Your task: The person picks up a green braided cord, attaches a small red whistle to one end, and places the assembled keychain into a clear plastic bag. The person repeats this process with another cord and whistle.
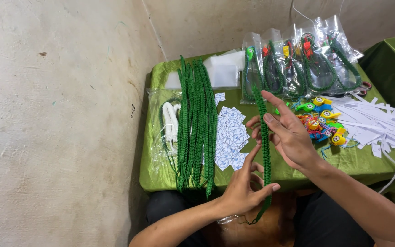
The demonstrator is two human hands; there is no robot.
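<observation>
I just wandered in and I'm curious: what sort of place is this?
Probably a small home workshop for assembling and packing whistle lanyards: a bundle of green braided cords, clear bags already holding cords with whistles, and loose coloured whistles on a green-covered table.

The braided cord (pixel 265 137) is woven green textile with a knotted, ribbed surface. Left of it, the cord bundle (pixel 197 123) shows the same matt weave. The tabletop (pixel 161 174) carries a green cloth with a satin sheen. Behind the cord, the bags (pixel 298 59) are clear glossy plastic film. Right of it, the whistles (pixel 323 119) are glossy coloured plastic; the paper strips (pixel 371 123) are matt white. The wall (pixel 60 114) is rough plaster.
</observation>
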